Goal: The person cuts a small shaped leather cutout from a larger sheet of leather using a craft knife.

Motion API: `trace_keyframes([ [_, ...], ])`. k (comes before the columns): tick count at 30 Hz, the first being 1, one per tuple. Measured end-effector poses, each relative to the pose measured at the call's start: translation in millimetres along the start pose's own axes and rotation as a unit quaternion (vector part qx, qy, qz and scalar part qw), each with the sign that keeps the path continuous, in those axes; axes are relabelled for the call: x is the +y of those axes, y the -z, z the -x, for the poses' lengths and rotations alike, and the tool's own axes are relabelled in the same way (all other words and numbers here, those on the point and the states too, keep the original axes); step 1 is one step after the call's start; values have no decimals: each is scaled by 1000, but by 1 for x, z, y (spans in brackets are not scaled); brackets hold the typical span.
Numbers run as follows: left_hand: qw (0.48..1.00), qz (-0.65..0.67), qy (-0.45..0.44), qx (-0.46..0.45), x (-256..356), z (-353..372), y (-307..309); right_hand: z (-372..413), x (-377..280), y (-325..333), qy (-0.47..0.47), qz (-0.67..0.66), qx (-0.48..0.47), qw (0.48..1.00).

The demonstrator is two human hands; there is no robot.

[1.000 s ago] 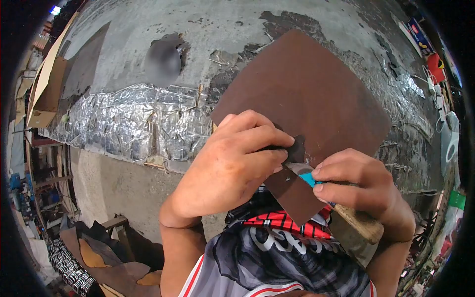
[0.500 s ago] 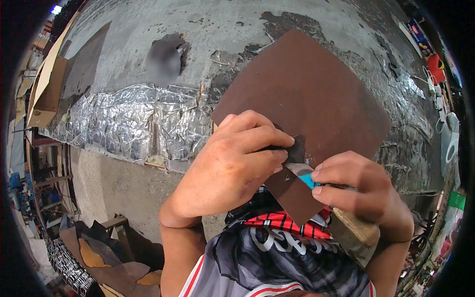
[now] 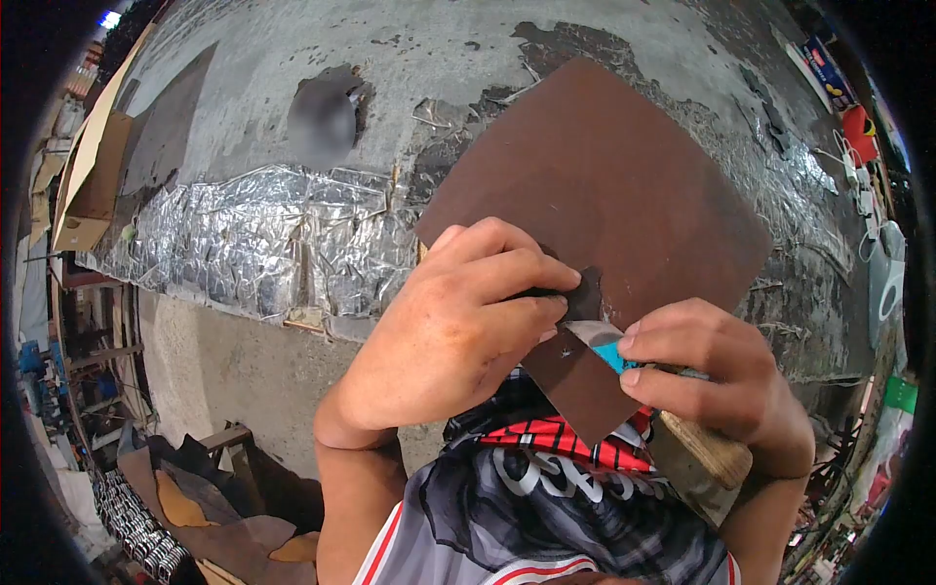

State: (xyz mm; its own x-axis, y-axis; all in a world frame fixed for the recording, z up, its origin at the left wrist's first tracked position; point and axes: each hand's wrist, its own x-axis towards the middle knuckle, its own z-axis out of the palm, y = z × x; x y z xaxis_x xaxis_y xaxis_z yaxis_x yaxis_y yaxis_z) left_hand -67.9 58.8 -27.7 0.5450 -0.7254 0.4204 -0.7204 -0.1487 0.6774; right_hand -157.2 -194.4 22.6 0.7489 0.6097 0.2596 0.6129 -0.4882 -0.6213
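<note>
A large brown leather-like sheet (image 3: 604,175) lies on the worn worktop, its near corner hanging over the edge toward my lap. My left hand (image 3: 458,322) rests on the sheet's near left part, fingers pinched on a small dark piece (image 3: 585,292). In my right hand (image 3: 717,366) is a flat blade (image 3: 591,333) with blue wrapping (image 3: 614,358), held between thumb and fingers. Its tip sits just below my left fingertips, against the small dark piece or very near it. The left thumb's grip is partly hidden.
Crinkled silver tape (image 3: 263,234) covers the worktop's near edge. A rounded wooden piece (image 3: 707,448) juts out below my right hand. At left stands a cardboard box (image 3: 97,185), with leather scraps (image 3: 214,507) lower down. White cables and plugs (image 3: 858,185) line the right side.
My right hand and the blade have shifted very slightly to the right. My left hand and the sheet look the same.
</note>
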Motion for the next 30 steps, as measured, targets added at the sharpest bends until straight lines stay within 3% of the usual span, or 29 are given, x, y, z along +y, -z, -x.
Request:
trace_keyframes([
  [13, 1000, -28, 10, -4, 6, -4, 1, -2, -3, 5, -3, -10, -23, 1000],
  [16, 997, -63, 22, -45, 9, -6, 4, 4, -8, 9, -3, 23, -22, 999],
  [23, 996, -84, 21, -27, 16, -1, 1, 21, -34, -2, -129, -21, 189, 973],
  [30, 988, -143, 59, -17, 34, 8, -10, 21, -38, -42, -189, 9, 222, 956],
])
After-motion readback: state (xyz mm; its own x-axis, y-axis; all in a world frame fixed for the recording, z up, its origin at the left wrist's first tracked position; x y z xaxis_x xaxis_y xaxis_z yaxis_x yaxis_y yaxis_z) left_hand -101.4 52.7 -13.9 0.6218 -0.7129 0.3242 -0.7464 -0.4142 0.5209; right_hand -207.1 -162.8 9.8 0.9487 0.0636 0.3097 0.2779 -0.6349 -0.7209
